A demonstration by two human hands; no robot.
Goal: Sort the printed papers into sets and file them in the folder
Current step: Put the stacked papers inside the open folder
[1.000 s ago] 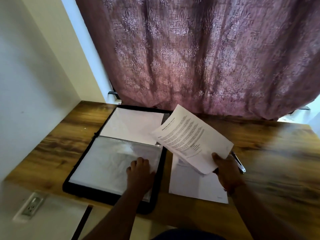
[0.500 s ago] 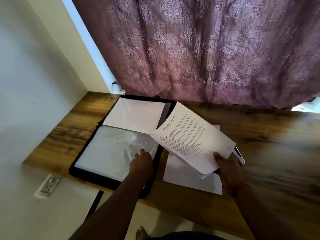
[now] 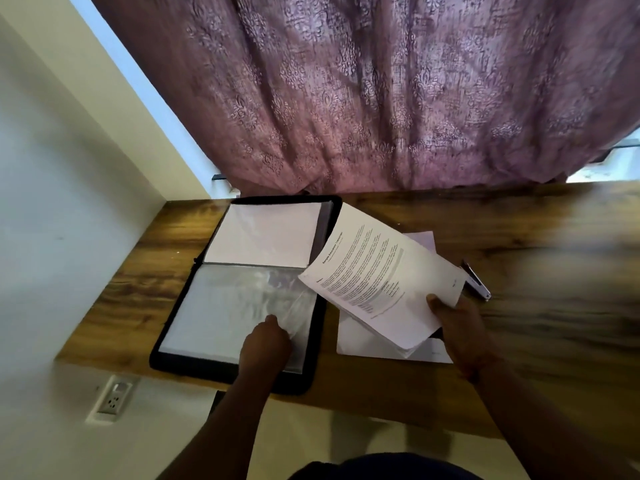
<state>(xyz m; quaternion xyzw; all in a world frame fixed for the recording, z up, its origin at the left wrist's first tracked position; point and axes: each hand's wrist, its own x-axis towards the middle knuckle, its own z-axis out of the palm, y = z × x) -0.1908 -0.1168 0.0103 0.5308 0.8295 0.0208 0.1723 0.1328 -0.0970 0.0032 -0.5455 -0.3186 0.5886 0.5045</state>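
A black zip folder [image 3: 313,382] lies open on the wooden desk, with clear plastic sleeves on both halves. My left hand [image 3: 265,344] pinches the right edge of the near sleeve [image 3: 228,306] and lifts it a little. My right hand [image 3: 457,327] grips a thin set of printed papers [image 3: 377,278] by its near corner, tilted above the desk just right of the folder. More white sheets [image 3: 374,344] lie flat on the desk beneath that set.
A stapler [image 3: 476,280] lies on the desk [image 3: 536,271] behind my right hand. A purple curtain [image 3: 381,91] hangs along the desk's far edge. The wall [image 3: 62,202] closes off the left side, with a power socket [image 3: 112,401] below the desk.
My left hand went from resting on the sleeve to pinching and lifting its right edge. The held papers stayed near the folder's right side. The camera tilted.
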